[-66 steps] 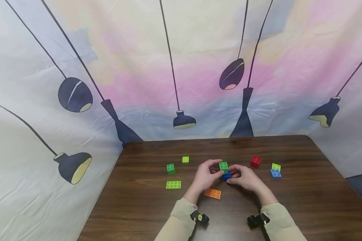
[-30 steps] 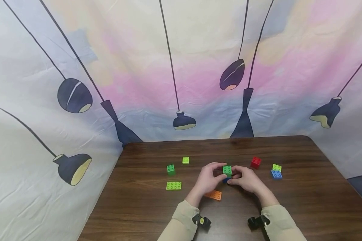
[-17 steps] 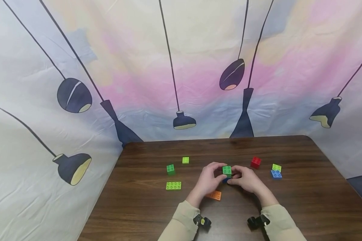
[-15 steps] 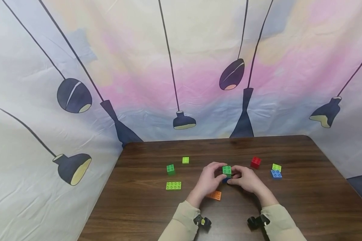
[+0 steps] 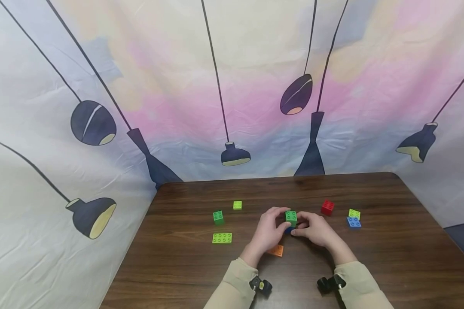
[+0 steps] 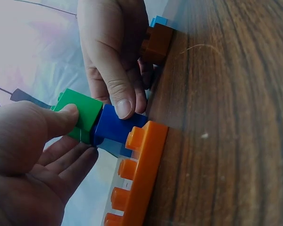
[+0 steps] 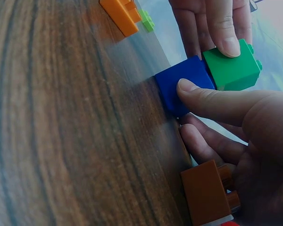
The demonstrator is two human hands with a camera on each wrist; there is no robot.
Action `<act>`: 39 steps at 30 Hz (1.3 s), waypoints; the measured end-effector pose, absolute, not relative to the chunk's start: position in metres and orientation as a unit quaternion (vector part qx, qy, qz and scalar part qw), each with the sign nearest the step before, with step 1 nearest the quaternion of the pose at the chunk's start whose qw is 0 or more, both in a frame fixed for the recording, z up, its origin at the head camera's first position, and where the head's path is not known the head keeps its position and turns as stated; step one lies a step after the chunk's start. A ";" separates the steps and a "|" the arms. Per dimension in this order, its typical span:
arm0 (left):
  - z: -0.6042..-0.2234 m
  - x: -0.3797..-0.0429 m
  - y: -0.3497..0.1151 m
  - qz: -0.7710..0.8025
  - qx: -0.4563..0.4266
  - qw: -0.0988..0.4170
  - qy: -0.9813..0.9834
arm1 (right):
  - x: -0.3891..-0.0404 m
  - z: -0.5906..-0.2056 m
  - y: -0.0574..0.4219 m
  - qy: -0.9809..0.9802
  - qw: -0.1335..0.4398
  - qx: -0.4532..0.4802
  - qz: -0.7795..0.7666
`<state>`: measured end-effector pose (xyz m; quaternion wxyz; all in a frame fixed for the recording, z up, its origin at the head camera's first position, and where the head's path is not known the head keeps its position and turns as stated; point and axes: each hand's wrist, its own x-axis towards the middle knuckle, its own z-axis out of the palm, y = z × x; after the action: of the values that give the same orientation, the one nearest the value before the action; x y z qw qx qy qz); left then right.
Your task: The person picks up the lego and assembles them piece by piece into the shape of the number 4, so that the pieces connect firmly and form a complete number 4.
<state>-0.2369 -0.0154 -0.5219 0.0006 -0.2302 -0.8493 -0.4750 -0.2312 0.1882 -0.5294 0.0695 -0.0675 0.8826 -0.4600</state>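
Observation:
The left hand point(image 5: 270, 227) pinches a green toy brick point(image 5: 291, 218) between thumb and fingers. Directly below it is a dark blue brick point(image 7: 181, 84), which the right hand point(image 5: 315, 229) holds with its thumb on the near side. In the right wrist view the green brick point(image 7: 231, 68) leans slightly against the blue one, and a thin dark seam runs between them. The blue brick stands on or just over the table. An orange brick point(image 5: 277, 250) lies by the left wrist, partly covered. A brown brick point(image 7: 205, 193) sits beside the right hand's fingers, hidden in the head view.
On the wooden table point(image 5: 185, 274), a lime brick point(image 5: 237, 205), a green brick point(image 5: 218, 217) and a long lime brick point(image 5: 222, 238) lie at left. To the right are a red brick point(image 5: 327, 207), a lime brick point(image 5: 354, 213) and a light blue brick point(image 5: 353, 222).
Since the oldest frame, the left hand and its green brick have shifted slightly right and down over the blue brick, covering more of the orange brick. In the last second both hands stay nearly still.

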 end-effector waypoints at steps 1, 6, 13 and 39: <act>-0.522 -0.237 -0.016 -0.481 -0.228 -0.002 -0.846 | -0.231 -0.530 0.188 0.883 0.070 -0.067 -0.460; -0.520 -0.236 -0.017 -0.503 -0.220 -0.013 -0.836 | -0.232 -0.531 0.189 0.882 0.071 -0.066 -0.462; -0.521 -0.236 -0.016 -0.482 -0.226 0.000 -0.847 | -0.231 -0.531 0.189 0.884 0.071 -0.064 -0.459; -0.521 -0.236 -0.018 -0.435 -0.230 0.001 -0.871 | -0.231 -0.528 0.187 0.881 0.077 -0.062 -0.462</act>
<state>-0.2363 -0.0182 -0.5214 0.0007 -0.2301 -0.8705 -0.4350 -0.2309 0.1874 -0.5279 0.0771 -0.0620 0.8812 -0.4623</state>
